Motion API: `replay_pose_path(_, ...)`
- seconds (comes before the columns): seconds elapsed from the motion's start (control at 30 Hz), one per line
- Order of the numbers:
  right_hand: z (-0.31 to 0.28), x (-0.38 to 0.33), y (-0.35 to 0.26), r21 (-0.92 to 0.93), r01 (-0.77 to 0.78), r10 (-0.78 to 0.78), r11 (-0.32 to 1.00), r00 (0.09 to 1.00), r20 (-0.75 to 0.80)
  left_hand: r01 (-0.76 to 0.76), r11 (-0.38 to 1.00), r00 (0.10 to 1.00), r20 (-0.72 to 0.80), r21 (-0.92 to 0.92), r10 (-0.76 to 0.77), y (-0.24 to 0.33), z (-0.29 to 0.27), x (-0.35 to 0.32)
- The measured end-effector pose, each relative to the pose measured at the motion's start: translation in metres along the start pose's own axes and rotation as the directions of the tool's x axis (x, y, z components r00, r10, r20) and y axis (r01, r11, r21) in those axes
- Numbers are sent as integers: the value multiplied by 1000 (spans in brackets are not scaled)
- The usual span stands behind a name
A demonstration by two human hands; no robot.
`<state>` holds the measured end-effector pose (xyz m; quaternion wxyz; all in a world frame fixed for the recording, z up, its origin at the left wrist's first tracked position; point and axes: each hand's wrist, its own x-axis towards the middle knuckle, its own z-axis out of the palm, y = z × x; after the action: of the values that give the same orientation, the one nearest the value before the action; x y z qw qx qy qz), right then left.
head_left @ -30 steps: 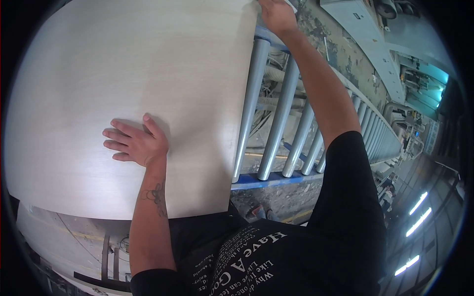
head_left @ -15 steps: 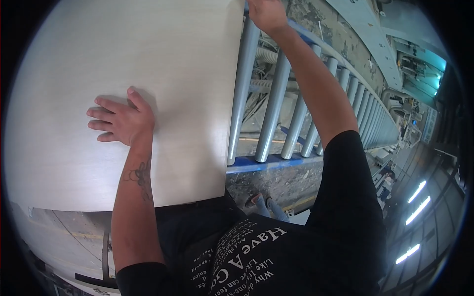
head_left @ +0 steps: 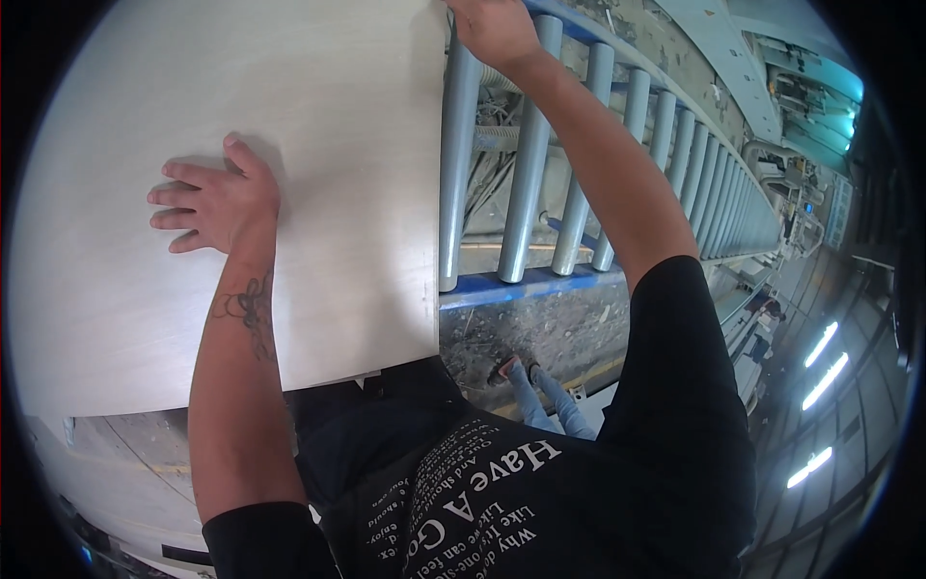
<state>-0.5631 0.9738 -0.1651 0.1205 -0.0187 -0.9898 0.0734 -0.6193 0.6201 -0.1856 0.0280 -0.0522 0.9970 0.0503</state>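
In the head view, the large pale board (head_left: 347,261) fills the left half, its right edge alongside the roller conveyor and its near edge just in front of the person's waist. Compared with a second ago, the board's near right corner appears higher and slightly further left; whether the board slid or the head turned, I cannot tell. The left hand (head_left: 222,201) also appears higher and further left, its palm still down on the board, digits spread wide and grasping nothing. The right hand (head_left: 492,34) has shifted left in the picture too, remaining at the board's right edge; its fingertips are cut off at the top, so I cannot tell how tightly it grips. More now shows of the legs in light-blue jeans (head_left: 535,396)

Counted: one board, two bare hands, five digits visible on the left one, one tattooed patch (head_left: 251,314) on the left forearm, two jeans legs, three bright lamps (head_left: 825,381) at right, and many grey rollers (head_left: 524,193), the far ones too crowded to number
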Motion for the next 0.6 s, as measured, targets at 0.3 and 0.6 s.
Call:
replay_pose_path(0.3,-5,-30,-28,-19,-48,49,999,998,30,-15,1000,1000,-13,-26,15,-3,0,1)
replay_pose_path(0.6,-11,-57,-49,75,6,-1,997,998,-61,-13,999,1000,-7,-42,13,-3,2,1)
